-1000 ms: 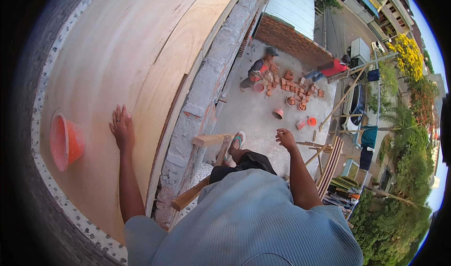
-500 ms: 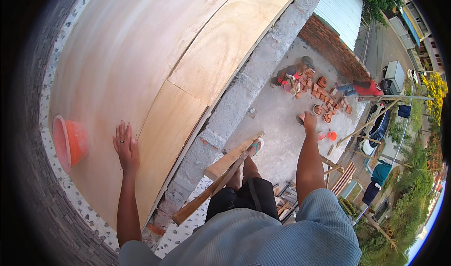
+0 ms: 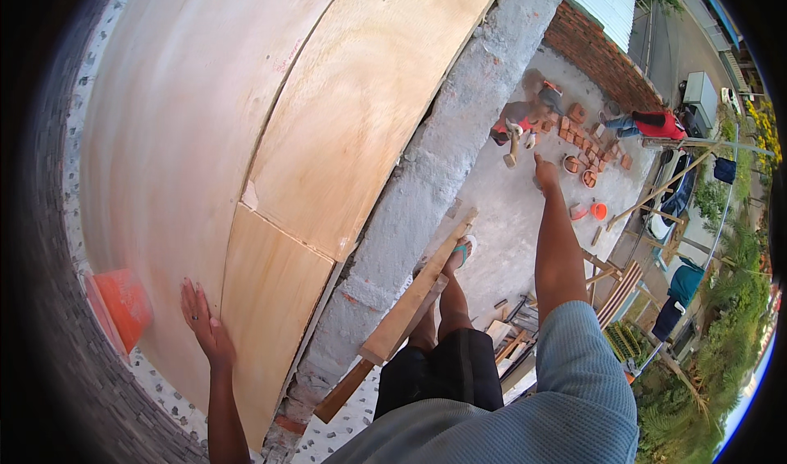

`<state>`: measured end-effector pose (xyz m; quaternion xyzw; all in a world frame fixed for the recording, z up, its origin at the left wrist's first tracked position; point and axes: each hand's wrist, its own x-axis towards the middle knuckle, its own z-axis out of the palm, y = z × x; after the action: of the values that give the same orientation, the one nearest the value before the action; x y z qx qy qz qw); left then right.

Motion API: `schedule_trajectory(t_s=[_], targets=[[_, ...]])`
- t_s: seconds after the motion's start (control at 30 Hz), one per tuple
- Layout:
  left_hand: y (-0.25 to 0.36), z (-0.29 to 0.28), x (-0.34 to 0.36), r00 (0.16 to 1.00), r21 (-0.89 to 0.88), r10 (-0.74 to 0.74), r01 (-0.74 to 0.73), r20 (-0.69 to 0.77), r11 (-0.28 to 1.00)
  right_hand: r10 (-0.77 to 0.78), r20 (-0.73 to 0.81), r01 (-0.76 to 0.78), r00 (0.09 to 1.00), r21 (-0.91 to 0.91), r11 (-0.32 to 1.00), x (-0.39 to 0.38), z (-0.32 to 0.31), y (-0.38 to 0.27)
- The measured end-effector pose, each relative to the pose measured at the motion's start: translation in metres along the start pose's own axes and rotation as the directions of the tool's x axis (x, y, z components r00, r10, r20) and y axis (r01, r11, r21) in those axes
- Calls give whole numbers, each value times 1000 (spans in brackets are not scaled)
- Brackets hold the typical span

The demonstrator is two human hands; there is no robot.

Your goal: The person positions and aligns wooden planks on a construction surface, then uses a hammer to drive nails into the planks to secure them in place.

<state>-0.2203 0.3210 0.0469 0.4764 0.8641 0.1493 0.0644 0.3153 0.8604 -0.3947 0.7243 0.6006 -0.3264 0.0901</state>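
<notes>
My left hand (image 3: 205,326) lies flat, fingers apart, on the large pale plywood sheets (image 3: 270,136) laid over the slab top; it holds nothing. An orange bucket (image 3: 121,304) sits just left of that hand. My right hand (image 3: 545,171) hangs free in the air at the end of a straight arm, out over the yard far below, with nothing in it. My foot in a sandal (image 3: 461,253) rests on a wooden plank (image 3: 418,296) that runs along the grey concrete edge beam (image 3: 426,177).
Far below lies a concrete yard (image 3: 508,218) with a pile of red bricks (image 3: 584,140), two people crouching by them, a brick wall (image 3: 598,54), small orange pots and wooden scaffold poles (image 3: 656,193). Trees and a parked vehicle stand at the right.
The view has swung and closed in on the plywood. My left hand slid lower along the sheet near the bucket, and my right arm stretched out straighter over the yard.
</notes>
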Motion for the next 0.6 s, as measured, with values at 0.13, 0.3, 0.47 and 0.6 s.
schedule_trajectory(t_s=[0.13,0.3,0.47,0.6], targets=[[7,-8,0,999,134,10,-15,39,991,144,70,-150,987,81,985,9,15,-16],[9,-12,0,998,94,-42,37,50,995,159,129,-166,979,45,985,-6,34,-27],[9,-14,0,997,80,-56,52,57,995,446,508,-657,737,384,649,0,72,-4],[11,-12,0,999,80,-9,5,48,997,422,521,-670,742,596,443,6,99,24]])
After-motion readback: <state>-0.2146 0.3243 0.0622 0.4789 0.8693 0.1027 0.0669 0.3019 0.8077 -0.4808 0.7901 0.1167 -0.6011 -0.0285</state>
